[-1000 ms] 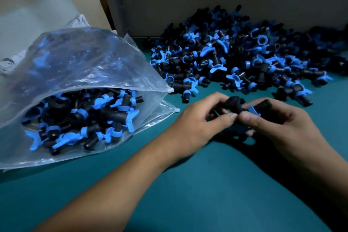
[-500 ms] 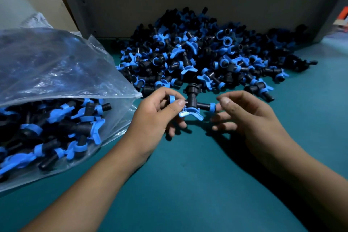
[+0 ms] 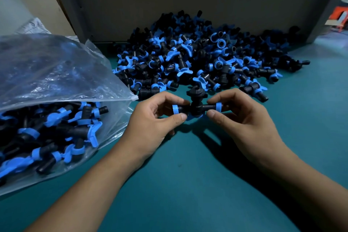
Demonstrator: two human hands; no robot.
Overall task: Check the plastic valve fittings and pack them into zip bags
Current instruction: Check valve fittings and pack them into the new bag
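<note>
So the person has one black plastic valve fitting with blue collar rings held up between both hands, just above the teal table top. The left hand pinches the left end, thumb underneath and index finger over the top, right by the blue ring on that side. The right hand does the same at the other end, thumb and forefinger curled round the stub near its blue ring. The hands sit a little apart, joined only by the fitting.

The bit that matters: the fitting's long axis runs left to right, pretty much level, across the person's view. Its black knob-like stem points up and slightly away, toward the loose heap of black and blue fittings just behind the hands. A bit of blue handle peeks out underneath, though it's hard to tell how it's turned.

The clear plastic zip bag, already part full of fittings, lies to the left with its mouth facing right, toward the hands. The left hand is clearly the nearer one to that opening, close beside it. So a guess: this looks like the checking step, and once it passes, the left hand is best placed to carry the fitting sideways into the bag, left end first, while the right lets go. The stem could catch on the floppy bag lip.
</note>
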